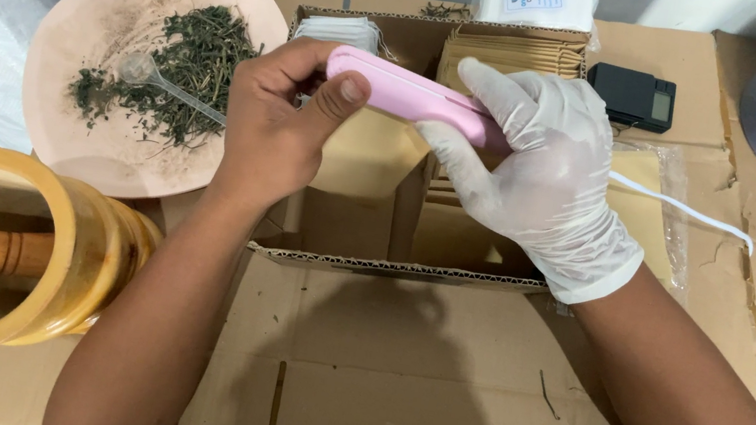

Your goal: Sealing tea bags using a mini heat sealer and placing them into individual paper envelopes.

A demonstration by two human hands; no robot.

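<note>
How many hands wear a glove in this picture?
1. The right hand wears a white glove and holds the pink tool over the box. The left hand, bare, grips the tool's other end.

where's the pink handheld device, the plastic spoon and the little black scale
pink handheld device [407, 92], head view, on its bare top between the hands
plastic spoon [176, 93], head view, on the clear handle over the dried herbs
black scale [631, 96], head view, on its dark top

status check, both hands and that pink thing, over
Left hand bare, gripping pink sealer at its end. Right hand gloved, closed over its other half. Held above open cardboard box. Nothing between.
</note>
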